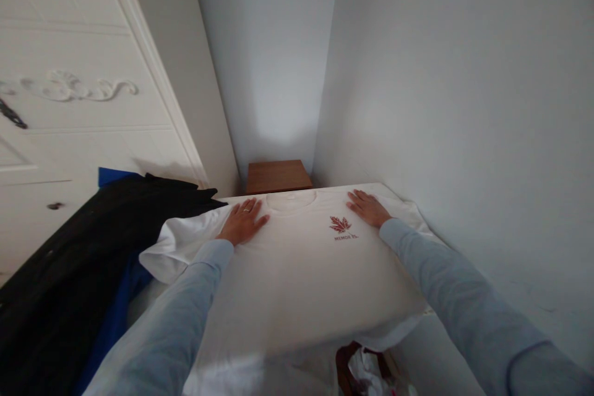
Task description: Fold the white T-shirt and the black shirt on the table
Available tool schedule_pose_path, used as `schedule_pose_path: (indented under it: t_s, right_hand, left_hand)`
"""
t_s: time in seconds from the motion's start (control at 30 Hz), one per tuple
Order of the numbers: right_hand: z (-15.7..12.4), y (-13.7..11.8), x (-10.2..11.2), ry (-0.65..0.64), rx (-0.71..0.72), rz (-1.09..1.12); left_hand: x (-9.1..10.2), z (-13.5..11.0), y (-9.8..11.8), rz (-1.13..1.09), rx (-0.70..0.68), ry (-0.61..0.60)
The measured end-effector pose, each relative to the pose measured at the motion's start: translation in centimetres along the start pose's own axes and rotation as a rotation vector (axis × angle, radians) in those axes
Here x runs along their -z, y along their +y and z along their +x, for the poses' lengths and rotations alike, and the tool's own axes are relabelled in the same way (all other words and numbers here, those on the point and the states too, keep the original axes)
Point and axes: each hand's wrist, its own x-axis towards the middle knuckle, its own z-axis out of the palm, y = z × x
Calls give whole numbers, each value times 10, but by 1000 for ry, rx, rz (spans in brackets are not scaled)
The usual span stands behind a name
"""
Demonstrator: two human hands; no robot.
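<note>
A white T-shirt lies spread front up over a white surface, its neckline at the far edge and its lower part hanging over the near edge. A red maple leaf print with lettering marks the chest on the right. My left hand, wearing a ring, rests flat on the shoulder left of the neckline. On the opposite shoulder, just beyond the leaf print, my right hand lies flat with fingers stretched out. Neither hand grips the cloth. The left sleeve sticks out toward some dark clothing; the right sleeve reaches toward the wall.
Black clothing with blue cloth beside it is heaped at the left. Behind it stands a white cabinet. A brown wooden piece fills the back corner. A grey wall bounds the right. Below the near edge sit partly hidden items.
</note>
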Motion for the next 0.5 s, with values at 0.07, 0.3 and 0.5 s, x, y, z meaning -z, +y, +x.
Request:
schedule_pose_path:
  t_s: [0.07, 0.3, 0.5]
  right_hand:
    - [0, 1, 0, 5, 3, 5]
    - [0, 0, 1, 11, 1, 9]
    - [0, -1, 1, 16, 18, -8]
  left_hand:
    - [0, 0, 0, 3, 2, -3]
    - [0, 0, -1, -3, -7, -12]
    - [1, 0, 0, -1, -1, -15]
